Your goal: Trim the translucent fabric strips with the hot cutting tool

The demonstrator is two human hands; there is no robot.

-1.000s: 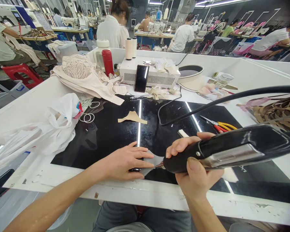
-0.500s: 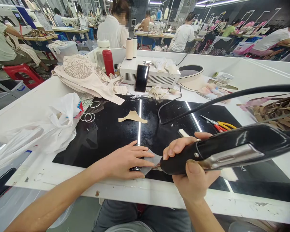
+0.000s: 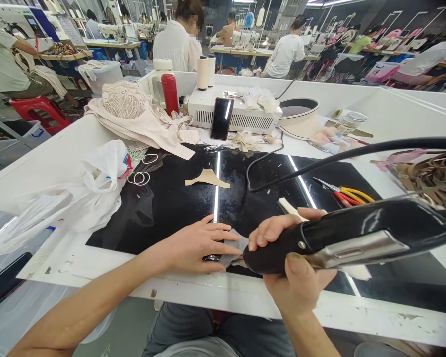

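Note:
My left hand (image 3: 196, 246) lies flat with its fingers spread, pressing a thin greyish piece (image 3: 235, 248) against the black mat (image 3: 163, 208) near the front edge. Something dark and shiny shows in part under those fingers. My right hand (image 3: 295, 277) is wrapped round a black corded hand tool (image 3: 342, 233) with a metal lever on its side. The tool's blunt front end points left, and its narrow tip is at the greyish piece beside my left fingertips. Whether the tip touches is hard to make out. A beige cut piece (image 3: 207, 178) lies flat farther back.
Red- and yellow-handled pliers (image 3: 351, 196) lie at right. A white plastic bag (image 3: 96, 183) is at left. Behind stand a phone (image 3: 222, 119), a vented white box (image 3: 241, 119), a red bottle (image 3: 169, 94) and beige garments (image 3: 141, 121). A black cable (image 3: 334, 148) arches over the mat.
The view has shifted slightly, so the table and background sit a little farther right. My hands and the tool stay almost in the same place at the greyish piece.

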